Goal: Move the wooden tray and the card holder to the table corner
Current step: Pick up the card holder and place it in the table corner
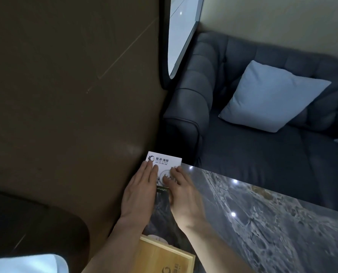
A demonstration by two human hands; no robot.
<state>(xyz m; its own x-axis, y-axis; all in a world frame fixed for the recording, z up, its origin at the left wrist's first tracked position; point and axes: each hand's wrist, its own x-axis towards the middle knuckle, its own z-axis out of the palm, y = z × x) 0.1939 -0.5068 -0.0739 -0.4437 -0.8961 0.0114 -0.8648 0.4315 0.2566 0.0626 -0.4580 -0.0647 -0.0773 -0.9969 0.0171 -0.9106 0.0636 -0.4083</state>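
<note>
Card holder (pixel 164 161): white printed card face standing at the far left corner of the tabletop (pixel 262 213), against the brown wall (pixel 65 95); its long axis runs left to right along the far edge.
Left hand (pixel 138 196): fingers straight and together, laid flat against the holder's left side.
Right hand (pixel 183 196): fingers curled onto the lower front of the card face; whether it pinches or only presses cannot be told.
Grip, judged: 2 hands bracket 1 holder, steadying it in place.
Wooden tray (pixel 164 257): near left, at the bottom of the view, beneath both forearms, well apart from the holder; a logo shows on its near end.
Deciding relation: the tray lies nearer the person than the hands, so the hands must draw back to reach it; both seem about equally near.
Progress, judged: holder at the corner, tray not yet there.
Beyond the tabletop: dark sofa (pixel 243 134) with a pale blue cushion (pixel 272 97).
</note>
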